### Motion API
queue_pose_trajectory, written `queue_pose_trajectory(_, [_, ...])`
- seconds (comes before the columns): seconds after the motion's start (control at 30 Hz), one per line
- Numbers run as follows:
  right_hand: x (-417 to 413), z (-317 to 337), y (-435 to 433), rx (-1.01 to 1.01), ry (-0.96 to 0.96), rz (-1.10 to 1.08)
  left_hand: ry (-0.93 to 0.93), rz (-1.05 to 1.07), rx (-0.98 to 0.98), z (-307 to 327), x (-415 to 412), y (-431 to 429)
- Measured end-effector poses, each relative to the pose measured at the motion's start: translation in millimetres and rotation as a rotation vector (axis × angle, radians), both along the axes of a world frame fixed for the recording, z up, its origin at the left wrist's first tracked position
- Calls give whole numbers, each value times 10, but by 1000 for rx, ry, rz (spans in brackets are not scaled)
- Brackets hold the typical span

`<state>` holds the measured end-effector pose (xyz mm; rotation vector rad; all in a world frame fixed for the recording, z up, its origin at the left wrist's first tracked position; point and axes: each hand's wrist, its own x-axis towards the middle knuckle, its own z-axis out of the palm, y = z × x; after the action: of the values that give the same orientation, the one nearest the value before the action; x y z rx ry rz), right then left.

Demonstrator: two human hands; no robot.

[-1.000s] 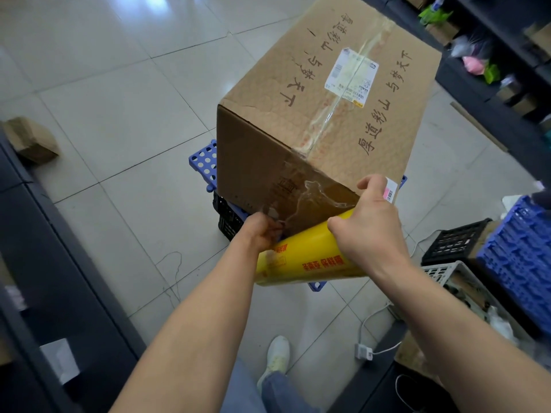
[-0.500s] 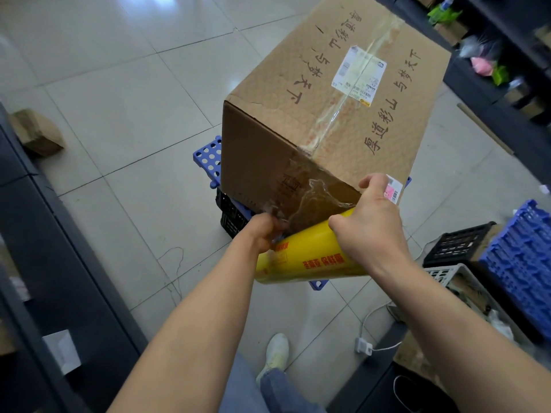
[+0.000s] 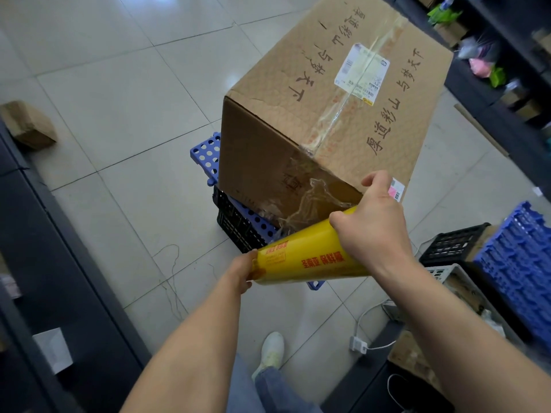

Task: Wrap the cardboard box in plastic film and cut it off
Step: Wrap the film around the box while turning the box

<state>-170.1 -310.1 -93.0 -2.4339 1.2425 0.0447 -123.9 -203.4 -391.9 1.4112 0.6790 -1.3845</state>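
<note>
A large brown cardboard box (image 3: pixel 337 114) with black handwriting and a white label stands on stacked blue and black crates (image 3: pixel 238 222). A yellow roll of plastic film (image 3: pixel 304 257) is held just in front of the box's near face. My left hand (image 3: pixel 243 271) grips the roll's left end. My right hand (image 3: pixel 372 225) wraps over its right part, thumb up against the box's near corner. A crumpled strip of clear film (image 3: pixel 304 204) runs from the roll up onto the box's near face.
Dark shelving runs along the left edge, with a small cardboard box (image 3: pixel 28 125) on the floor beside it. At the right stand a blue crate (image 3: pixel 518 266), a black crate (image 3: pixel 453 245) and a grey basket (image 3: pixel 456 275). A white charger and cable (image 3: pixel 357 344) lie on the tiles by my shoe (image 3: pixel 269 350).
My left hand has come off the box's lower edge and moved down to the roll's left end. The roll has drawn back a little, stretching film from the box.
</note>
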Motion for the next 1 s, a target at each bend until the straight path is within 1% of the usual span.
queue_pose_trajectory(0.17, [-56, 49, 90, -23, 11, 35, 28, 43, -5, 138, -53, -5])
queue_pose_trajectory(0.3, [-160, 45, 204, -25, 96, 101, 26, 52, 12, 144, -91, -3])
queue_pose_trajectory(0.53, [-238, 44, 254, -129, 109, 128, 8, 20, 50, 166, -101, -23])
queue_pose_trajectory(0.73, [-195, 59, 292, -159, 137, 143, -10, -25, 77, 182, -130, -39])
queue_pose_trajectory(0.8, [-178, 79, 268, -153, 161, 140, -58, -82, 84, 233, -112, -62])
queue_pose_trajectory(0.87, [-164, 105, 232, -146, 176, 127, -162, -158, 112, 295, -71, -102])
queue_pose_trajectory(0.93, [-157, 120, 204, -140, 186, 118, -349, -254, 165, 370, -15, -170])
queue_pose_trajectory(0.97, [-151, 124, 193, -136, 188, 117, -448, -271, 163, 410, 20, -229])
queue_pose_trajectory(1.0, [-143, 130, 188, -130, 189, 117, -517, -267, 104, 489, 61, -292])
